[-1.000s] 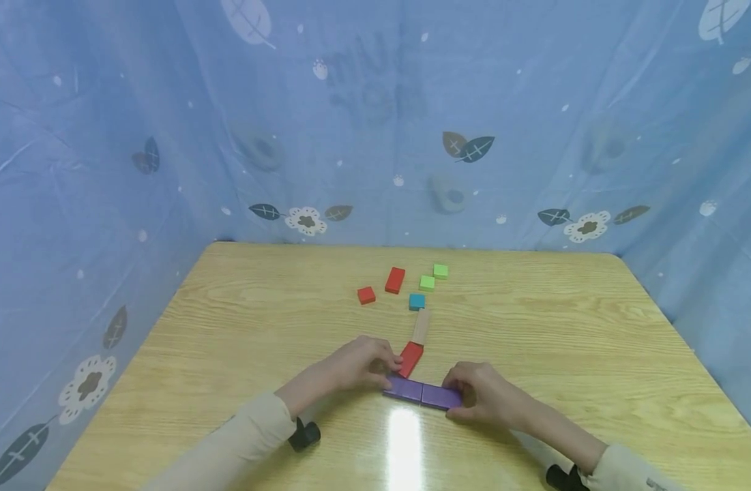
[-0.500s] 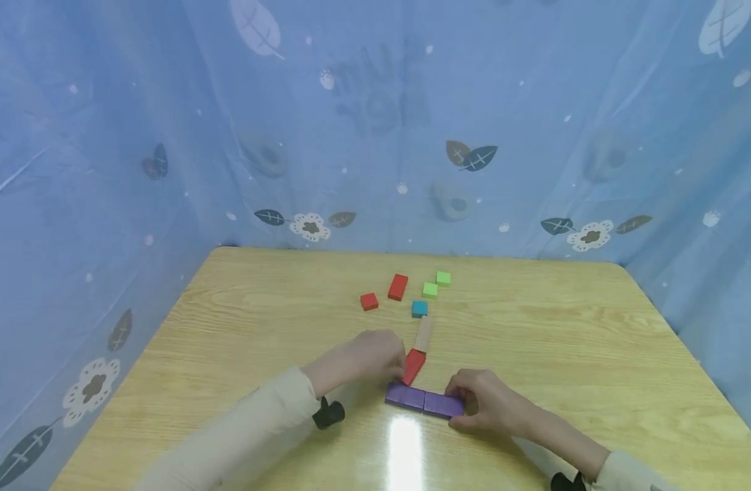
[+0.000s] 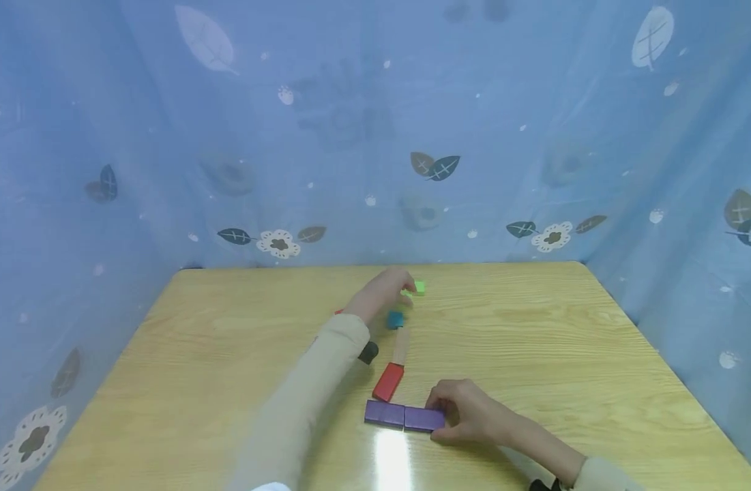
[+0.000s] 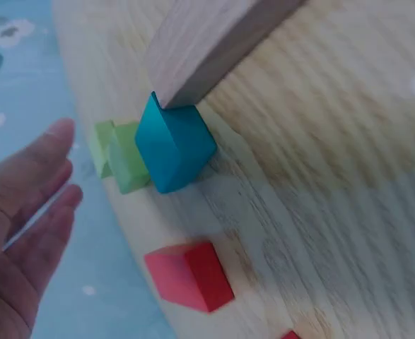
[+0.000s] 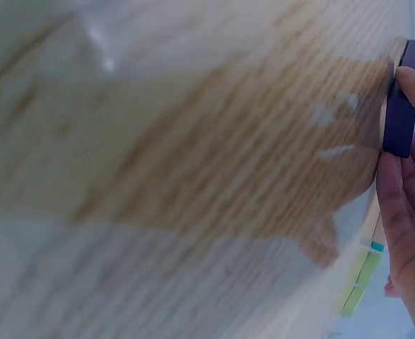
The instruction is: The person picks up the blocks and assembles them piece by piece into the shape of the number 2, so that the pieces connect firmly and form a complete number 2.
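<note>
Two purple blocks lie end to end near the front: a left purple block (image 3: 384,413) and a right purple block (image 3: 420,419). With thumb and fingers my right hand (image 3: 470,412) pinches the free end of the right one; the right wrist view shows this purple block (image 5: 401,106) between them. Toward the back, my left hand (image 3: 383,292) reaches over the light green blocks (image 3: 420,287). Its fingers are extended and apart from those blocks in the left wrist view, holding nothing. A blue block (image 4: 175,145) sits close by the left hand.
A red block (image 3: 388,382) and a plain wooden block (image 3: 401,345) run from the purple pair back toward the blue block. Another red block (image 4: 191,274) lies near it, mostly hidden by the left arm in the head view. A patterned blue curtain (image 3: 363,170) borders the table.
My left hand has left the purple and front red blocks and moved to the green blocks at the back. My right hand stays at the purple block. The head view has shifted.
</note>
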